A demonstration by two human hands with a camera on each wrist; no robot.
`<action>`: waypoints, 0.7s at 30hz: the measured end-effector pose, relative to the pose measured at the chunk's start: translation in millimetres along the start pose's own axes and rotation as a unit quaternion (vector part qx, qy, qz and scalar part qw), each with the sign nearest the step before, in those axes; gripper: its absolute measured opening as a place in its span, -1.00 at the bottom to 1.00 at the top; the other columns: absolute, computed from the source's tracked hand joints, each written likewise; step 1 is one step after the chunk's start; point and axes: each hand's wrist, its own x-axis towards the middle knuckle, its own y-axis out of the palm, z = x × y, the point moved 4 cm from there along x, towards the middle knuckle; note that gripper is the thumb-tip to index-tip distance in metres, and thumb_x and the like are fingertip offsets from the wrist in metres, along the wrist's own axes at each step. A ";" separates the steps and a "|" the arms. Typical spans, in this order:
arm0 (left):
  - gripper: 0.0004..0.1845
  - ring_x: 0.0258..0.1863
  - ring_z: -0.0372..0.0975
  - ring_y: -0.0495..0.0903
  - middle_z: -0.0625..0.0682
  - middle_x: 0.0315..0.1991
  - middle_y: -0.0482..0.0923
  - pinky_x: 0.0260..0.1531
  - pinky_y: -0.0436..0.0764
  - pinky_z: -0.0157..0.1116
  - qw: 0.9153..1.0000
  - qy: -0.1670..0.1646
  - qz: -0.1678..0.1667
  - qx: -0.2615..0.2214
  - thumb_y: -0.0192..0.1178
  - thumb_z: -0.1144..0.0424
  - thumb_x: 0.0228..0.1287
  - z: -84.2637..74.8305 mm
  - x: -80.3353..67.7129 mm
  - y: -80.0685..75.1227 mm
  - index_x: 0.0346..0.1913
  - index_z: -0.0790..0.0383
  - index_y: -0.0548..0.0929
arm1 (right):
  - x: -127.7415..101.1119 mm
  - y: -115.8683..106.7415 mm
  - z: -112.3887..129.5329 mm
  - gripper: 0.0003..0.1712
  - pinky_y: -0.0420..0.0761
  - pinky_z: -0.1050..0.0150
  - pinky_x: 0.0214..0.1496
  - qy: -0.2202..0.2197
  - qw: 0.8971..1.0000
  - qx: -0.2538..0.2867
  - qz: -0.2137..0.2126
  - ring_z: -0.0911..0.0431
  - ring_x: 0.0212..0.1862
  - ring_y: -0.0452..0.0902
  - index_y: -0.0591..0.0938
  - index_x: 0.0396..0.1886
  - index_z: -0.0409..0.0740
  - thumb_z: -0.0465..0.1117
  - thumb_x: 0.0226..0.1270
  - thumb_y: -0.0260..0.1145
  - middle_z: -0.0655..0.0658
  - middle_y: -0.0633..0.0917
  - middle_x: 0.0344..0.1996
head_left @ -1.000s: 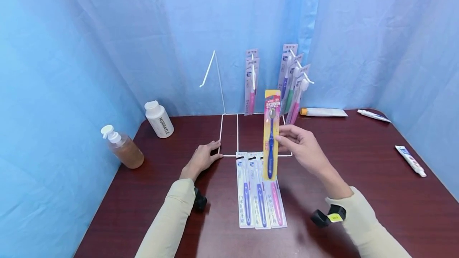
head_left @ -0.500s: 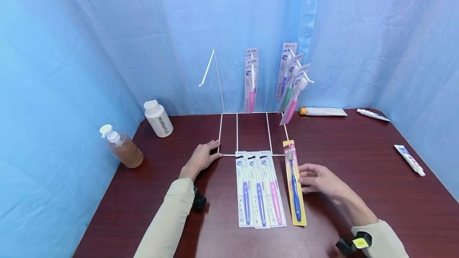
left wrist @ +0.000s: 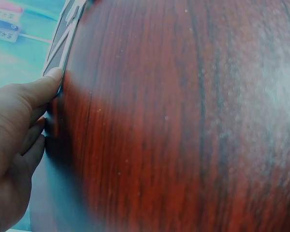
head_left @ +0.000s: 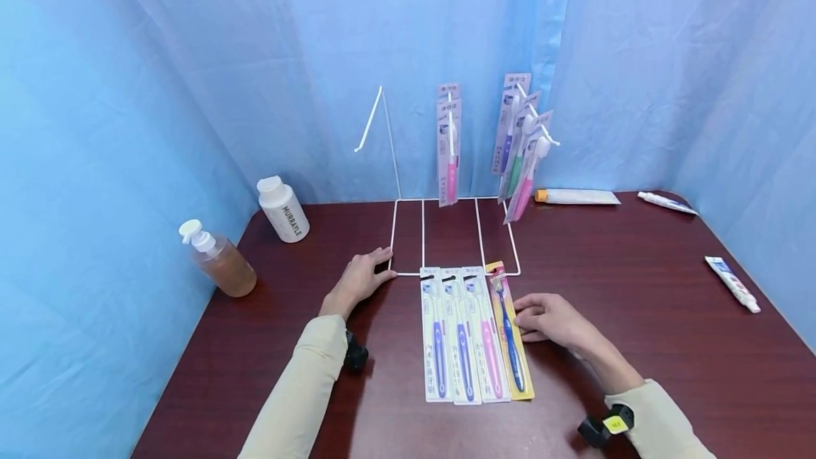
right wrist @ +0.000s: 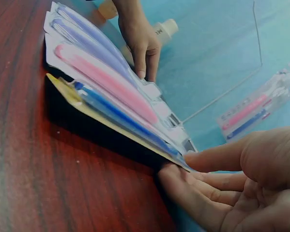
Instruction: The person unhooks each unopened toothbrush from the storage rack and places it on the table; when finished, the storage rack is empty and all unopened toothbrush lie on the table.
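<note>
1. Since the earlier frame, the yellow-carded toothbrush pack (head_left: 509,331) has been slid leftward until its edge overlaps the row of three white packs (head_left: 462,335) on the tabletop (head_left: 637,289); before that it was held upright in the air.
2. The pack lies flat, its long axis running away from the person toward the white wire rack (head_left: 452,236).
3. The right hand (head_left: 548,317) is just right of the pack, its straight, relaxed fingers (right wrist: 217,159) touching the card's right edge; nothing is gripped.
4. The left hand (head_left: 360,278) is kept flat and open beside the rack's front left corner, well apart from the pack.
5. The right hand is therefore judged the nearer.
</note>
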 end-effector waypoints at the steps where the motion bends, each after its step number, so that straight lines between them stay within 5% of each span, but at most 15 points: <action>1: -0.39 0.40 -0.14 0.27 0.03 0.38 0.34 0.35 0.32 -0.10 1.000 0.001 -0.001 0.001 0.23 0.05 0.28 0.1 0.0 0.0 0.36 0.12 0.40 | -0.2 -0.2 1.1 -0.58 0.72 0.18 -0.22 0.000 1.000 -0.013 -0.004 0.06 -0.26 0.68 0.46 0.13 -0.51 -0.35 0.34 0.20 -0.26 0.70 -0.23; 9: -0.41 0.40 -0.15 0.28 0.03 0.36 0.36 0.34 0.33 -0.12 1.000 0.007 -0.007 -0.003 0.24 0.07 0.28 -0.2 0.8 -1.0 0.35 0.14 0.42 | 0.4 -7.3 11.2 -0.67 0.66 0.26 -0.35 -0.012 0.991 -0.132 -0.001 0.11 -0.38 0.56 0.62 0.04 -0.32 -0.21 0.40 0.18 -0.11 0.67 -0.40; 14: -0.42 0.39 -0.13 0.29 0.05 0.36 0.36 0.33 0.34 -0.10 1.000 0.011 -0.007 -0.003 0.24 0.08 0.28 -0.7 0.9 -0.9 0.34 0.16 0.44 | 4.6 -13.7 21.9 -0.71 0.61 0.29 -0.40 -0.039 0.977 -0.211 -0.004 0.11 -0.42 0.54 0.67 -0.12 -0.25 -0.13 0.42 0.17 -0.08 0.64 -0.47; 21: -0.41 0.40 -0.15 0.28 0.05 0.36 0.36 0.34 0.33 -0.11 1.000 0.009 -0.005 -0.007 0.24 0.08 0.28 0.3 0.1 -1.4 0.34 0.15 0.43 | 27.4 -27.8 78.0 -0.63 0.57 0.14 -0.22 -0.129 0.956 -0.252 -0.079 0.04 -0.27 0.59 0.61 0.05 -0.21 -0.06 0.45 0.13 -0.18 0.70 -0.26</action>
